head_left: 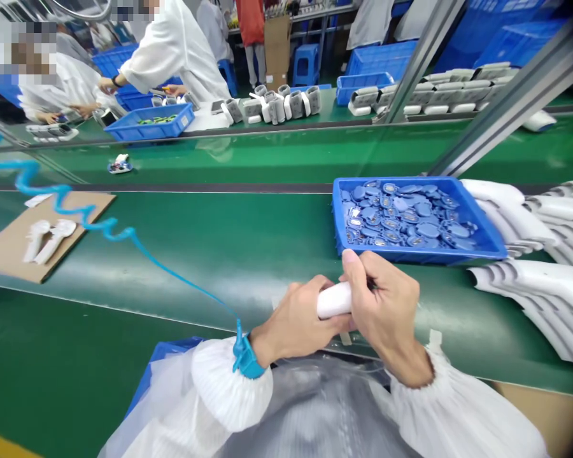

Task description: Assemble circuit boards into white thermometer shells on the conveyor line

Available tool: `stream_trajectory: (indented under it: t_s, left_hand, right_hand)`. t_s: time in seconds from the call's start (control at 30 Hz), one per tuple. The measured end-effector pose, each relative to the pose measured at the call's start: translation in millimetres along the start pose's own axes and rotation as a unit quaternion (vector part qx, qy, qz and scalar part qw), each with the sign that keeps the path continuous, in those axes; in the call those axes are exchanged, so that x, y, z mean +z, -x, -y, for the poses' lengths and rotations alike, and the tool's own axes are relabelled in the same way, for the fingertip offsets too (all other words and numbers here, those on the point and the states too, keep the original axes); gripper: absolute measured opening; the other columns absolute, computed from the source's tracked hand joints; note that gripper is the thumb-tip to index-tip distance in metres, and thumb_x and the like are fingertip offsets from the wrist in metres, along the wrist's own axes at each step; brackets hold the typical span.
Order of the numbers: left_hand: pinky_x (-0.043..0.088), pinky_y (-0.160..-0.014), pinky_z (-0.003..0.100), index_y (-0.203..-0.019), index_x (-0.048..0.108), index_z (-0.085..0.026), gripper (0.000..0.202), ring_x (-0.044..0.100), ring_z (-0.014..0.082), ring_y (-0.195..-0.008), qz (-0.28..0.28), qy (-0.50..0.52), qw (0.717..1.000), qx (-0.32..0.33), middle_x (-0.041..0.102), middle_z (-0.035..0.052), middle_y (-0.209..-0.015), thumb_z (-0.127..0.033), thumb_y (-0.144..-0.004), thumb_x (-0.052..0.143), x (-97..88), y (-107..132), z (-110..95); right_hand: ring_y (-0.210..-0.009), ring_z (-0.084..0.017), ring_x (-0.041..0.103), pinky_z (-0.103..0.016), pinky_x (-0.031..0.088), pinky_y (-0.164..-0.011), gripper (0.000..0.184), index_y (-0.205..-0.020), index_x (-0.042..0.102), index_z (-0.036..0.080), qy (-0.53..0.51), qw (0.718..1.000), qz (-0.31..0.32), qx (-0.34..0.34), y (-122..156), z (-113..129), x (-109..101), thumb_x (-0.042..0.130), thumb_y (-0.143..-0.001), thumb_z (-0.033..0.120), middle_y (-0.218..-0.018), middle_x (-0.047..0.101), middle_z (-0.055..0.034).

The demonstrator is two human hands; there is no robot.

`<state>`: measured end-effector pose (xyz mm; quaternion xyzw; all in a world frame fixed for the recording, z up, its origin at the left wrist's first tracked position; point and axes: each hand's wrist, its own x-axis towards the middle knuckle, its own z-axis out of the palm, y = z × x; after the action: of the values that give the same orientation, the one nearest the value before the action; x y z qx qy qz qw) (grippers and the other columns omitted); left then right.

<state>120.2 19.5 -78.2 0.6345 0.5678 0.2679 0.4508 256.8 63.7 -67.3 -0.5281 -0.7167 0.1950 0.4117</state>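
Observation:
Close in front of my body, a white plastic housing [334,300] is held between both hands. My left hand [302,313] wraps round its left side, with a blue wrist strap [249,356] at the cuff. At its right end my right hand [382,299] is closed, thumb on top; the fingers hide that end of the housing. Just beyond the hands sits a blue tray [420,256] filled with blue oval plastic pieces [427,230]. Stacked white curved shells [544,280] lie to the right of the tray.
A coiled blue cord [119,232] runs from the wrist strap to the upper left. Two white parts [52,238] lie on a cardboard sheet [9,254] at left. A metal post [501,95] slants up at right. Across the green bench, co-workers [176,51] work among trays and grey-white units [286,105].

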Motion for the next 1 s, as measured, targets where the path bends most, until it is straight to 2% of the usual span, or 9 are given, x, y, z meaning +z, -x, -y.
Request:
stream_trajectory:
  t_s: [0.13,0.23,0.37,0.47,0.57,0.7,0.77,0.87,1.0]
  left_hand:
    - [0.043,-0.065,0.037,-0.109,0.061,-0.016,0.028,0.068,0.0282,-0.073,-0.039,-0.100,0.994,-0.012,0.074,0.0132,-0.095,-0.030,-0.084,0.064,18.2,-0.8,2.4]
    - [0.041,-0.063,0.036,-0.110,0.060,-0.017,0.030,0.067,0.0273,-0.071,-0.057,-0.107,0.992,-0.029,0.073,0.0121,-0.092,-0.034,-0.085,0.064,20.1,0.4,1.5]
    - [0.037,-0.059,0.032,-0.093,0.060,-0.020,0.030,0.061,0.0208,-0.065,-0.059,-0.117,0.990,-0.062,0.069,0.0039,-0.078,-0.050,-0.093,0.061,-15.1,12.0,1.6]
    - [0.044,-0.070,0.032,-0.101,0.061,-0.021,0.020,0.064,0.0211,-0.079,-0.113,-0.186,0.975,-0.039,0.071,0.0031,-0.092,-0.038,-0.092,0.067,-44.5,19.2,6.4]
    - [0.047,-0.085,0.038,-0.120,0.058,-0.020,0.033,0.064,0.0260,-0.101,-0.150,-0.319,0.936,0.021,0.070,0.0072,-0.113,-0.021,-0.089,0.070,-53.1,13.2,10.0]
    - [0.045,-0.083,0.044,-0.110,0.064,-0.015,0.017,0.062,0.0317,-0.098,-0.102,-0.491,0.865,0.016,0.071,0.0120,-0.104,-0.019,-0.093,0.063,-50.0,-3.7,8.2]
    - [0.045,-0.082,0.042,-0.106,0.063,-0.016,0.013,0.062,0.0298,-0.096,-0.127,-0.450,0.884,-0.010,0.070,0.0114,-0.104,-0.020,-0.094,0.062,-54.6,-6.6,7.3]
    - [0.045,-0.079,0.036,-0.112,0.059,-0.018,0.021,0.062,0.0233,-0.089,-0.180,-0.258,0.948,-0.042,0.069,0.0062,-0.104,-0.028,-0.094,0.063,-64.8,-3.5,7.4]
    - [0.045,-0.073,0.029,-0.114,0.059,-0.018,0.032,0.059,0.0168,-0.082,-0.122,0.033,0.992,-0.028,0.068,0.0045,-0.101,-0.046,-0.100,0.055,-54.7,-5.5,3.3]
  right_hand:
    - [-0.053,-0.013,0.044,-0.032,0.030,-0.059,0.052,-0.055,0.049,0.022,-0.004,1.000,0.026,-0.001,3.5,-2.1,8.7,0.048,-0.102,0.046,-0.054,0.051,-0.0002]
    - [-0.053,-0.013,0.048,-0.031,0.032,-0.059,0.056,-0.053,0.051,0.021,-0.007,0.998,0.055,-0.009,-2.9,-2.9,8.3,0.043,-0.103,0.046,-0.053,0.055,-0.0013]
    - [-0.060,-0.014,0.060,-0.028,0.039,-0.062,0.051,-0.068,0.069,0.021,0.006,0.990,0.140,0.000,-46.0,-21.8,-11.2,0.045,-0.103,0.049,-0.067,0.069,-0.0002]
    - [-0.082,-0.020,0.068,-0.032,0.046,-0.077,0.024,-0.103,0.075,0.017,0.145,0.978,0.123,-0.089,-92.2,-54.1,-18.4,0.053,-0.100,0.029,-0.099,0.077,-0.0071]
    - [-0.096,-0.026,0.067,-0.035,0.047,-0.081,0.019,-0.105,0.073,0.014,0.187,0.958,0.168,-0.138,-125.4,-81.9,-7.8,0.063,-0.088,0.015,-0.104,0.076,-0.0128]
    - [-0.084,-0.025,0.066,-0.034,0.046,-0.073,0.011,-0.085,0.072,0.017,0.188,0.948,0.199,-0.162,-140.1,-87.0,0.8,0.066,-0.082,0.009,-0.087,0.072,-0.0108]
    - [-0.081,-0.023,0.065,-0.034,0.046,-0.073,0.016,-0.089,0.074,0.017,0.188,0.950,0.186,-0.165,-137.8,-78.9,-9.3,0.060,-0.085,0.009,-0.092,0.071,-0.0114]
    - [-0.080,-0.021,0.067,-0.035,0.049,-0.075,0.021,-0.099,0.076,0.019,0.124,0.969,0.162,-0.137,-121.6,-60.4,-33.4,0.057,-0.091,0.016,-0.096,0.072,-0.0085]
    - [-0.077,-0.020,0.071,-0.034,0.057,-0.075,0.020,-0.101,0.076,0.023,-0.136,0.983,0.119,0.045,-78.8,-33.6,-42.4,0.069,-0.089,0.037,-0.090,0.077,-0.0030]
